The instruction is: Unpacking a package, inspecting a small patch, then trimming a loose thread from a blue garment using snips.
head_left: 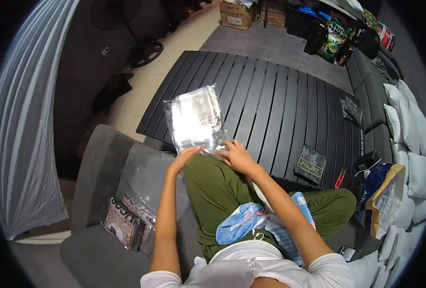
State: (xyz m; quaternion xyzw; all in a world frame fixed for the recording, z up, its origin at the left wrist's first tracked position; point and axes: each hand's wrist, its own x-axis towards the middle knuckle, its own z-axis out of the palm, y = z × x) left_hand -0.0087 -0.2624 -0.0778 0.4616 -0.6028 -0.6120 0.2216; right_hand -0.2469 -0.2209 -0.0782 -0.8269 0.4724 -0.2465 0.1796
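Black slats of a wide, low table (251, 103) stretch out before me, with a grey sofa (148, 175) around its near and left side. My right hand (226, 150) has its thumb and fingers drawn close together on loose, crinkled film at the lower right corner of a clear plastic bag (193, 120); my left hand (192, 154) lies at the bag's near edge, though I cannot tell how firmly its fingers press. That bag is just beyond my green-trousered knee (208, 170), over the table's near left part, and holds something flat and pale, too washed out by glare to name. Light blue cloth (244, 223) lies bunched in my lap. On the seat to my left, clear packets (131, 223) hold folded brown and black printed pieces. Over to the right, a dark printed packet (310, 164) lies flat near the table's edge, red-handled snips (340, 178) beside it, and more dark packets (351, 110) sit toward the far right corner. Near my right knee, a blue and tan sack (378, 197) gapes, crumpled clear plastic (388, 206) showing inside. Farther off stand cardboard boxes (235, 19) and a black bin (298, 25) with bright blue plastic (309, 12) at its top.
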